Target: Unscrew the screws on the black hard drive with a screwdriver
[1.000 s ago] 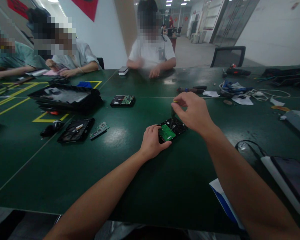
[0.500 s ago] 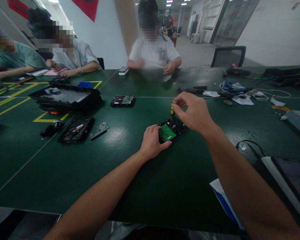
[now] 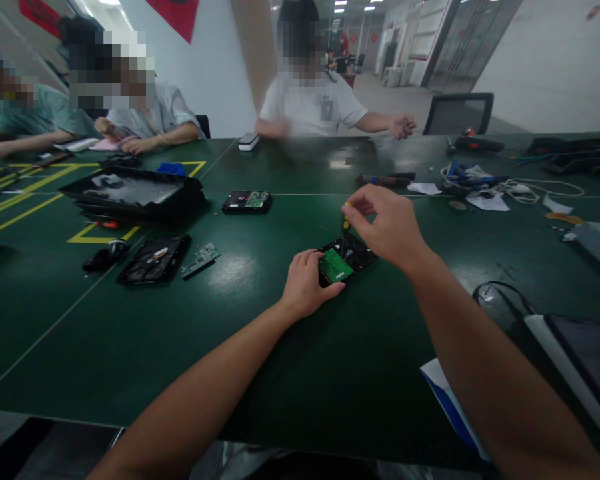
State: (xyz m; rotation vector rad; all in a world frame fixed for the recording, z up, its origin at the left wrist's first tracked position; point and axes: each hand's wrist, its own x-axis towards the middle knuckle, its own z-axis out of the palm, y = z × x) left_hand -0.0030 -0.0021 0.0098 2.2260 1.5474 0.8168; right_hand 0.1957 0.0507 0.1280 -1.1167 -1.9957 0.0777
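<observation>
A black hard drive with a green circuit board (image 3: 335, 265) lies on the green table in front of me. My left hand (image 3: 306, 283) grips its near left end, thumb along the front edge and fingers over the far side. In my right hand (image 3: 386, 220), thumb and fingertips pinch the top of a small yellow and black screwdriver (image 3: 347, 225). The screwdriver stands almost upright, its tip down at the drive beside the board. Whether the tip sits in a screw is too small to tell.
Left of me lie a loose circuit board (image 3: 201, 261), an opened drive casing (image 3: 155, 259) and black stacked trays (image 3: 135, 197). Another hard drive (image 3: 247, 201) lies farther back. A phone (image 3: 587, 360) and tangled cables (image 3: 520, 190) are at right. Several people sit across the table.
The person opposite has swung one arm out to the side, toward the right. My hands keep nearly the same place on the hard drive and screwdriver.
</observation>
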